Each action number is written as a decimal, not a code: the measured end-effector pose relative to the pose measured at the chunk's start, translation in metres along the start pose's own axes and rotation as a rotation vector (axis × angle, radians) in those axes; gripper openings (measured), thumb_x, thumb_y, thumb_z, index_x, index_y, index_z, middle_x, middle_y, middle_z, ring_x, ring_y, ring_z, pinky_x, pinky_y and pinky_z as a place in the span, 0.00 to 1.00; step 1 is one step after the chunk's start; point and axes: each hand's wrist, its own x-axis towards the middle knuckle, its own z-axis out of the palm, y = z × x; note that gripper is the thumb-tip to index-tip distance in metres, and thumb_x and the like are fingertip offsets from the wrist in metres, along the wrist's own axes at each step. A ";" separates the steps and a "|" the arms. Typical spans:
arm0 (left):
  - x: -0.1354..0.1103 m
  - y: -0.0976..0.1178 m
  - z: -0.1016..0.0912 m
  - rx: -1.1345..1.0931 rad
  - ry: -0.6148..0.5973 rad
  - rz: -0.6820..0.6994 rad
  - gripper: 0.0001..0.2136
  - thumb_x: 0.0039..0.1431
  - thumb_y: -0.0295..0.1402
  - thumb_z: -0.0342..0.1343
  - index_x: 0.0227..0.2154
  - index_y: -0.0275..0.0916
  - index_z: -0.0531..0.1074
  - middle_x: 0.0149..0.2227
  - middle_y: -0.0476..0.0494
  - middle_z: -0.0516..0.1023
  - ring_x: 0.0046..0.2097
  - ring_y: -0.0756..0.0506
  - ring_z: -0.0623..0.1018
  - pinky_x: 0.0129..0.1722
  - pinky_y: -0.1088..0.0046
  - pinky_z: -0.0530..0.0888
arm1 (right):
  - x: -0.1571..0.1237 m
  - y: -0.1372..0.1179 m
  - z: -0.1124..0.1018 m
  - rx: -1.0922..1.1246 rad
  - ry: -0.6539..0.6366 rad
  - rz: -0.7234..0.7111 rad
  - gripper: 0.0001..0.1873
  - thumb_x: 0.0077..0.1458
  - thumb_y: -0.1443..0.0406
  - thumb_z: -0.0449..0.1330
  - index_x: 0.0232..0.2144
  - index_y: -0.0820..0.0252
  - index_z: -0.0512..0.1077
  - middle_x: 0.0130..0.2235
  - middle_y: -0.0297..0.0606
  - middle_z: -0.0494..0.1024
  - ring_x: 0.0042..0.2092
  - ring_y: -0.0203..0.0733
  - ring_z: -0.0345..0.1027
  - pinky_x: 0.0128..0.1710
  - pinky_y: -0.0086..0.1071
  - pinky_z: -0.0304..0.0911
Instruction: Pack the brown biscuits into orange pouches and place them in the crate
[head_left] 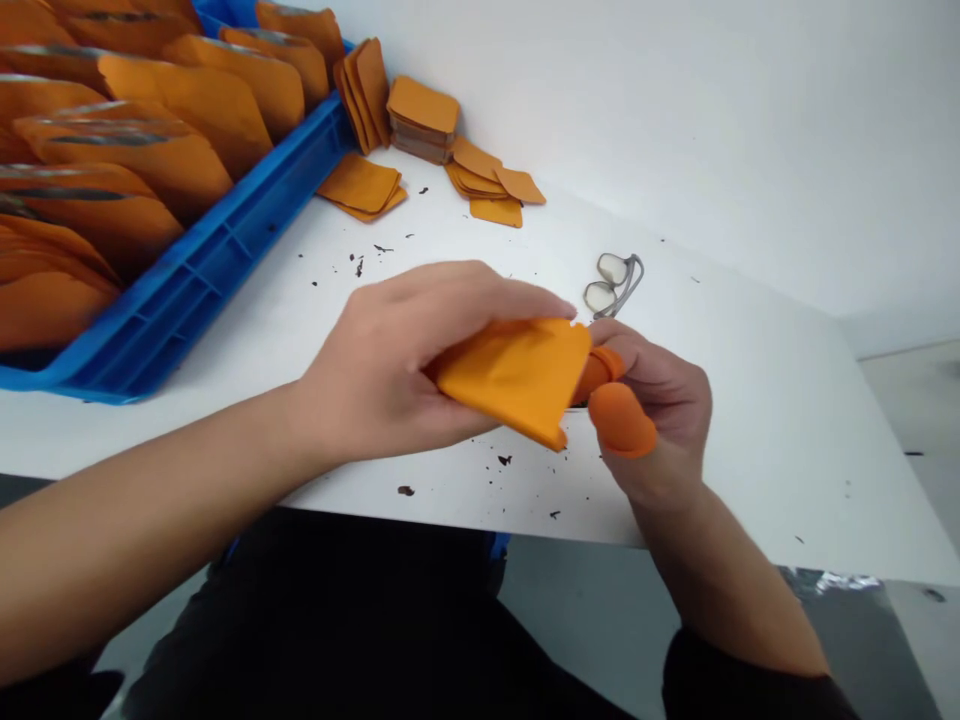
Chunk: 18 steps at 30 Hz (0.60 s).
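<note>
My left hand [405, 360] grips a flat orange pad [517, 378] over the front edge of the white table [750, 400], fingers on top and thumb beneath. My right hand [652, 410] meets the pad's right edge, its thumb and forefinger wearing orange rubber finger cots and pinching that edge. Both hands are closed on the pad.
A blue crate [202, 270] full of orange pads stands at the left. Loose stacks of orange pads [424, 115] lie at the back by the white wall. A small grey clip-like object [613, 283] rests just beyond my hands. Dark crumbs dot the tabletop.
</note>
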 end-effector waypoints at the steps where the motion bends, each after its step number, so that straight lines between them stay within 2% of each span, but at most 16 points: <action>1: -0.001 -0.001 0.000 -0.043 0.017 -0.036 0.21 0.63 0.40 0.73 0.54 0.37 0.77 0.48 0.45 0.86 0.45 0.50 0.84 0.49 0.73 0.80 | 0.000 0.001 -0.003 -0.023 0.007 -0.021 0.13 0.67 0.56 0.68 0.33 0.57 0.80 0.35 0.36 0.77 0.33 0.35 0.69 0.27 0.32 0.64; 4: -0.006 -0.003 0.002 -0.168 0.031 -0.163 0.24 0.57 0.37 0.76 0.53 0.39 0.76 0.51 0.45 0.85 0.46 0.50 0.84 0.50 0.73 0.81 | 0.000 0.007 -0.009 -0.159 0.080 -0.162 0.12 0.63 0.56 0.71 0.44 0.55 0.84 0.37 0.37 0.79 0.36 0.39 0.71 0.31 0.37 0.67; 7: -0.009 -0.002 0.001 -0.178 -0.043 -0.194 0.25 0.57 0.33 0.74 0.55 0.41 0.74 0.52 0.46 0.85 0.47 0.48 0.85 0.50 0.72 0.82 | 0.001 0.011 -0.010 -0.356 0.169 -0.427 0.28 0.56 0.59 0.76 0.59 0.52 0.81 0.43 0.39 0.81 0.40 0.44 0.75 0.34 0.41 0.71; 9: -0.008 0.004 -0.001 -0.198 -0.114 -0.200 0.26 0.56 0.29 0.70 0.58 0.43 0.72 0.55 0.46 0.84 0.48 0.47 0.85 0.50 0.69 0.83 | 0.002 0.011 -0.009 -0.505 0.204 -0.550 0.32 0.57 0.57 0.75 0.63 0.52 0.78 0.46 0.41 0.82 0.43 0.48 0.77 0.34 0.43 0.74; 11: -0.005 0.013 -0.002 -0.298 -0.243 -0.224 0.27 0.55 0.25 0.63 0.58 0.45 0.70 0.55 0.45 0.83 0.47 0.46 0.85 0.46 0.70 0.84 | 0.002 0.008 -0.008 -0.626 0.191 -0.570 0.25 0.63 0.55 0.70 0.60 0.51 0.79 0.49 0.43 0.82 0.47 0.50 0.78 0.37 0.45 0.76; 13: -0.001 0.024 -0.003 -0.432 -0.436 -0.278 0.24 0.55 0.24 0.60 0.54 0.44 0.70 0.49 0.48 0.83 0.41 0.48 0.84 0.39 0.74 0.83 | 0.003 0.003 -0.006 -0.658 0.089 -0.537 0.14 0.69 0.55 0.64 0.53 0.49 0.80 0.51 0.44 0.82 0.50 0.52 0.78 0.45 0.50 0.78; 15: 0.002 0.031 -0.004 -0.546 -0.558 -0.307 0.18 0.56 0.23 0.60 0.49 0.44 0.70 0.41 0.52 0.82 0.36 0.51 0.82 0.35 0.77 0.82 | 0.003 -0.001 -0.004 -0.585 -0.032 -0.540 0.10 0.72 0.58 0.60 0.46 0.51 0.80 0.53 0.43 0.83 0.52 0.51 0.79 0.48 0.51 0.79; 17: 0.002 0.032 -0.004 -0.586 -0.586 -0.281 0.16 0.59 0.22 0.59 0.49 0.43 0.70 0.44 0.51 0.83 0.40 0.51 0.83 0.41 0.77 0.83 | 0.000 -0.005 -0.003 -0.496 -0.111 -0.574 0.09 0.70 0.63 0.60 0.44 0.56 0.80 0.53 0.43 0.83 0.52 0.48 0.80 0.48 0.46 0.81; 18: 0.001 0.030 -0.005 -0.565 -0.565 -0.242 0.16 0.61 0.23 0.58 0.51 0.42 0.71 0.49 0.47 0.83 0.46 0.49 0.84 0.47 0.75 0.84 | -0.004 -0.006 -0.005 -0.472 -0.110 -0.585 0.09 0.69 0.65 0.61 0.45 0.58 0.81 0.53 0.43 0.83 0.52 0.47 0.79 0.46 0.44 0.81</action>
